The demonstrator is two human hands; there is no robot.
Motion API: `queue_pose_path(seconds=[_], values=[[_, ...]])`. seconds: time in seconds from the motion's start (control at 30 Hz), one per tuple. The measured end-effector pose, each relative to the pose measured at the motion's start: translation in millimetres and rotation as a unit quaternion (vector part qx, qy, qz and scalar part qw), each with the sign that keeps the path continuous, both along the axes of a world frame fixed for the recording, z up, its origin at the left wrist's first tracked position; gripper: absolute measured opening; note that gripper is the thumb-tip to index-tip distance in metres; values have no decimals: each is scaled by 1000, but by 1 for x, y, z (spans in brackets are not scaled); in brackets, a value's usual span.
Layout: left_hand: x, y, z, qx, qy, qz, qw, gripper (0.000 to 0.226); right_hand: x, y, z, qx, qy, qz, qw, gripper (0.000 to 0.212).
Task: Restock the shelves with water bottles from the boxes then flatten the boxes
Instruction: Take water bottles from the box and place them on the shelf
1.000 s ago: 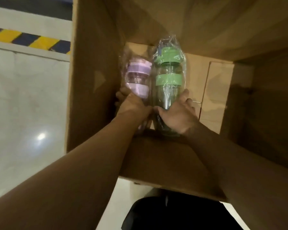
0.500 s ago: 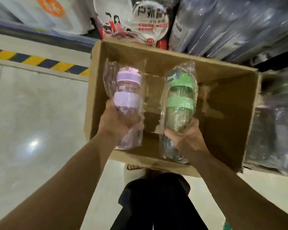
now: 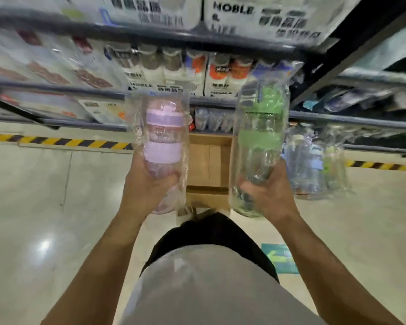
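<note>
My left hand (image 3: 148,184) grips the lower body of a purple-lidded water bottle (image 3: 163,139) wrapped in clear plastic. A green-lidded water bottle (image 3: 259,141), also in a clear bag, is held upright by my right hand (image 3: 265,195) around its lower part. Both bottles are raised in front of me, side by side and apart. Between them, down on the floor, stands the open cardboard box (image 3: 208,165), partly hidden by the bottles and hands. The shelves (image 3: 197,41) rise just beyond, packed with boxed goods.
Several bagged bottles (image 3: 314,165) stand on the floor to the right of the box, by the lowest shelf rail (image 3: 352,121). A yellow-black striped strip (image 3: 63,141) runs along the shelf foot. A green floor sticker (image 3: 279,258) lies near my right leg.
Both hands lifted the two bottles out of the box and up to chest height. My view rose from inside the box to the shelves.
</note>
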State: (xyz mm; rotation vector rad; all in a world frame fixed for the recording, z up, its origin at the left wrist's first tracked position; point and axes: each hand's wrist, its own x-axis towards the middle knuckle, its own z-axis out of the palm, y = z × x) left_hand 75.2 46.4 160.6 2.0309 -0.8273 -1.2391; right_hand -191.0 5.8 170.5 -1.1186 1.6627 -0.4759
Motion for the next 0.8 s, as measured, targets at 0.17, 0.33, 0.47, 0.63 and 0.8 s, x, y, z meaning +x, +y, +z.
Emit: queue_pose_path(seconds=[0.17,0.33,0.47,0.63,0.8], values=[[-16,10,104,-77,-25,-17,997,94,-33,33,117,-133,-25,-45,990,54],[-61,-12,162,-179,-17,-82,980,80,-73,44,171,-240,-34,-67,968,68],[-119,-32,199,-260,11,-143,955,81,-121,52,201,-293,-41,-100,950,71],[-220,-30,234,-328,30,-183,926,80,-214,75,232,-348,-50,-146,925,79],[-328,-21,266,-370,54,-210,903,78,-320,97,259,-405,-29,-169,898,84]])
